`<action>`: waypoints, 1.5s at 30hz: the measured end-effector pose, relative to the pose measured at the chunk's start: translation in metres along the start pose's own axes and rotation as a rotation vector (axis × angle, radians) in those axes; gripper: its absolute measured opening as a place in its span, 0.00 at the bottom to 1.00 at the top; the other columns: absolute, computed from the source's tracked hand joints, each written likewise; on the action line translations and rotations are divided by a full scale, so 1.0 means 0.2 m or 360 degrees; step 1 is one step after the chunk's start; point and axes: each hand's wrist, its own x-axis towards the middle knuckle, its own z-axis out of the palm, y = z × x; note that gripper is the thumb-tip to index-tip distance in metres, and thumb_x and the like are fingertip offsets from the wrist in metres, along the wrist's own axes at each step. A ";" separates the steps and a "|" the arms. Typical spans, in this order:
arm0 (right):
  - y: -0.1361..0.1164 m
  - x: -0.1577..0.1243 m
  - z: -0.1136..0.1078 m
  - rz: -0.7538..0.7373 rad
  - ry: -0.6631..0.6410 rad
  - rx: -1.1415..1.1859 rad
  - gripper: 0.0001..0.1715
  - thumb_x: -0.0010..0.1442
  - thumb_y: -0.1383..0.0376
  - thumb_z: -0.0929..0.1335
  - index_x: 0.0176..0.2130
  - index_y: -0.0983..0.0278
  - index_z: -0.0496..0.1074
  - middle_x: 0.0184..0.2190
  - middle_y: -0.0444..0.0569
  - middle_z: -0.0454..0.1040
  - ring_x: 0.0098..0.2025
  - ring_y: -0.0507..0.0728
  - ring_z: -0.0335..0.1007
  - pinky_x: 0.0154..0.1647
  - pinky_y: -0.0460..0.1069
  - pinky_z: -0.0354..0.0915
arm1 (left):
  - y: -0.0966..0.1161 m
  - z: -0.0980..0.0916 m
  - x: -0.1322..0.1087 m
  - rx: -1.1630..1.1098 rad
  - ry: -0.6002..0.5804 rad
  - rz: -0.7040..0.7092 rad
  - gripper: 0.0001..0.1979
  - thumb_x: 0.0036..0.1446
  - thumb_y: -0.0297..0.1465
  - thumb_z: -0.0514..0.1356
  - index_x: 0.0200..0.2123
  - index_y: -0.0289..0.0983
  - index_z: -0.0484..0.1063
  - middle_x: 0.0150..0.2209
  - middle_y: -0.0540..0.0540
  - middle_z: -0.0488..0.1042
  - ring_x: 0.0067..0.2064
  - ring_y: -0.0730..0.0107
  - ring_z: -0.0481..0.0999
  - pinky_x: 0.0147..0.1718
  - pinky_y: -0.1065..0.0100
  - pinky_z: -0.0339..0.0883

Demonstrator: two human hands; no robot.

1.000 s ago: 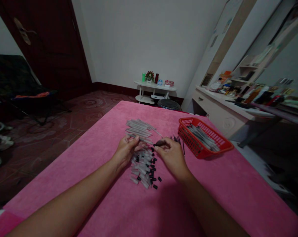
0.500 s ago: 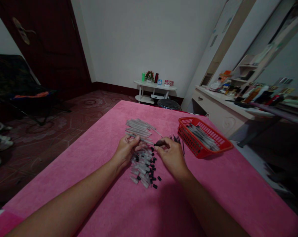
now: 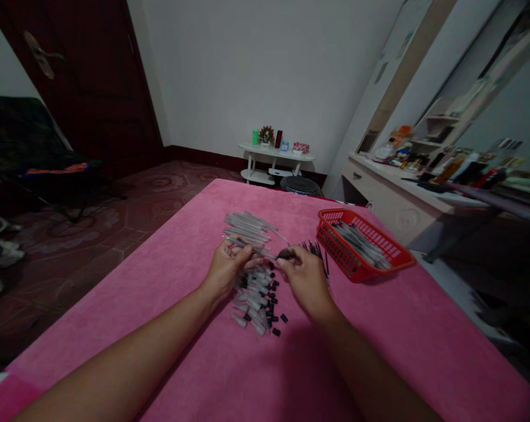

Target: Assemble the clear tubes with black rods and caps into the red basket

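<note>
Between my hands lies a slim clear pen barrel (image 3: 265, 253) with something dark inside it, held nearly level. My left hand (image 3: 227, 271) pinches it along its length. The fingers of my right hand (image 3: 307, 274) are closed at its right end; any small piece there is hidden. Just beyond the left hand is a stack of clear pen barrels (image 3: 246, 225). Below the hands sits a heap of translucent pen caps (image 3: 255, 300), with small black plugs (image 3: 273, 305) along its right side. Thin dark rods (image 3: 318, 253) lie behind the right hand.
A red plastic basket (image 3: 403, 259) holding several finished-looking pens (image 3: 361, 243) stands to the right on the pink cloth (image 3: 181, 351). Farther off are a white shelf stand (image 3: 276, 153), a cluttered dresser (image 3: 379, 181) and a dark folding chair (image 3: 27, 140).
The black piece seen at the barrel's right end is now hidden by my right fingers. The barrel sticks out more past my left hand. Both hands have shifted only slightly.
</note>
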 end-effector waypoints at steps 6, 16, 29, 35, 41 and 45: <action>0.01 0.00 0.01 0.0177 -0.0115 0.0165 0.17 0.59 0.57 0.62 0.24 0.64 0.66 0.17 0.41 0.65 0.18 0.50 0.62 0.19 0.45 0.58 | 0.00 0.01 -0.01 -0.0017 -0.0020 0.0062 0.22 0.43 0.30 0.70 0.37 0.37 0.61 0.34 0.46 0.79 0.33 0.66 0.80 0.35 0.65 0.75; 0.02 -0.01 0.00 0.0138 -0.0231 0.0052 0.28 0.63 0.49 0.58 0.21 0.64 0.65 0.14 0.42 0.64 0.18 0.50 0.60 0.19 0.44 0.55 | 0.01 0.03 -0.01 -0.0099 -0.0030 0.0000 0.23 0.41 0.30 0.71 0.36 0.37 0.61 0.34 0.45 0.79 0.34 0.63 0.80 0.37 0.62 0.75; 0.00 0.01 -0.02 0.0073 -0.0186 0.0162 0.18 0.60 0.53 0.63 0.27 0.63 0.66 0.20 0.42 0.67 0.20 0.50 0.62 0.20 0.44 0.57 | 0.02 0.02 -0.01 -0.0086 0.0014 -0.0005 0.21 0.40 0.30 0.71 0.35 0.35 0.65 0.33 0.45 0.79 0.30 0.68 0.79 0.34 0.68 0.75; 0.01 0.01 -0.01 0.0072 -0.0243 0.0089 0.23 0.63 0.53 0.59 0.23 0.63 0.64 0.16 0.42 0.65 0.19 0.50 0.61 0.20 0.44 0.56 | 0.01 0.00 0.00 -0.0084 -0.0050 -0.0002 0.21 0.41 0.31 0.71 0.36 0.36 0.64 0.34 0.45 0.79 0.32 0.68 0.80 0.35 0.67 0.75; 0.00 0.00 -0.01 0.0103 -0.0270 0.0193 0.18 0.59 0.53 0.64 0.26 0.64 0.66 0.18 0.41 0.67 0.19 0.49 0.63 0.20 0.43 0.57 | 0.01 0.01 0.00 -0.0071 -0.0062 0.0008 0.21 0.42 0.30 0.71 0.36 0.35 0.63 0.34 0.45 0.79 0.31 0.66 0.80 0.34 0.67 0.75; 0.00 0.00 -0.01 0.0218 -0.0367 0.0274 0.25 0.62 0.49 0.59 0.24 0.64 0.65 0.15 0.41 0.65 0.15 0.49 0.60 0.17 0.43 0.55 | 0.01 0.01 0.00 -0.0069 -0.0078 -0.0015 0.22 0.41 0.31 0.71 0.36 0.36 0.63 0.34 0.45 0.79 0.33 0.65 0.80 0.34 0.67 0.75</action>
